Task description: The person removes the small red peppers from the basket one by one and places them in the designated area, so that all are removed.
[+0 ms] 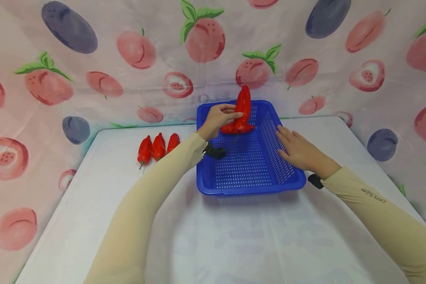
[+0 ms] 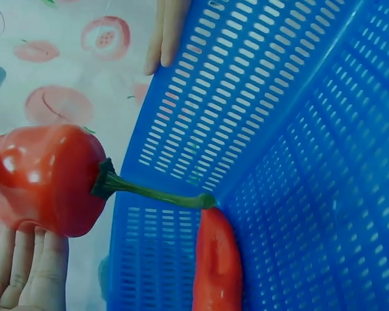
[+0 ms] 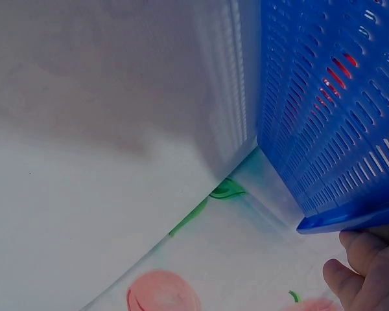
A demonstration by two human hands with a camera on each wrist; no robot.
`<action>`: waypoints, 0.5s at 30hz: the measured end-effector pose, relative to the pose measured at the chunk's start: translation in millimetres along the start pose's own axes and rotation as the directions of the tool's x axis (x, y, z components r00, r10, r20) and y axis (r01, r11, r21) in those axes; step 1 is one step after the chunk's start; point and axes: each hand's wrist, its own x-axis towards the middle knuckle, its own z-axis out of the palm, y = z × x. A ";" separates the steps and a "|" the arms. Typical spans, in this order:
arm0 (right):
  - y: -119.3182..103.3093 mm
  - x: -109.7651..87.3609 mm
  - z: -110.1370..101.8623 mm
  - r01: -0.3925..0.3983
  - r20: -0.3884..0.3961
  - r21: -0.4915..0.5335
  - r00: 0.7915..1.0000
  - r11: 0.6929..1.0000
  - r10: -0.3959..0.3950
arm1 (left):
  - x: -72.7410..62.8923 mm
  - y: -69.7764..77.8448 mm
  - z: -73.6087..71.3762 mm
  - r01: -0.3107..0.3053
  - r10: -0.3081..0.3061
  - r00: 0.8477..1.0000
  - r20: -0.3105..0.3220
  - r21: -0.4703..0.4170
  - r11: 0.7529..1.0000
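Note:
Between its thumb and fingers, my left hand (image 1: 218,120) holds a red pepper (image 1: 244,103) over the far part of a blue plastic basket (image 1: 250,192). The pepper's green stem (image 2: 159,193) points down into the basket in the head view. Below it, another red pepper (image 2: 218,269) lies inside by the far wall, partly hidden by the held one. My right hand (image 1: 299,152) is at the basket's right rim, fingers extended along it. In the right wrist view, the fingertips (image 3: 356,249) show right beside the rim.
Three red peppers (image 1: 159,146) lie in a row left of the basket, the rightmost partly behind my left sleeve (image 1: 163,189). A white cloth covers the table (image 1: 234,244). Fruit-printed fabric (image 1: 206,75) hangs close behind the basket and along both sides.

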 end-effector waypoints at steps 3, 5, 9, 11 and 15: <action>-0.2 0.3 0.6 -0.004 0.002 -0.002 1.000 1.000 0.004 | -7.4 3.5 -5.5 0.014 -0.014 1.000 -0.004 0.029 0.999; -0.7 0.4 0.4 -0.006 0.005 0.000 1.000 1.000 0.006 | -12.4 5.6 -9.7 0.020 -0.019 1.000 -0.006 0.047 0.999; -2.0 0.2 -1.0 -0.006 0.009 0.005 1.000 1.000 0.006 | -23.0 10.0 -18.0 0.018 -0.017 1.000 -0.011 0.062 0.998; -2.4 -0.2 -1.6 -0.007 0.010 0.006 1.000 1.000 0.007 | -28.1 11.8 -22.2 0.014 -0.014 1.000 -0.014 0.057 0.998; -2.9 -0.9 -2.1 -0.006 0.009 0.011 1.000 1.000 0.006 | -36.9 13.8 -30.7 0.013 -0.012 1.000 -0.025 0.042 0.999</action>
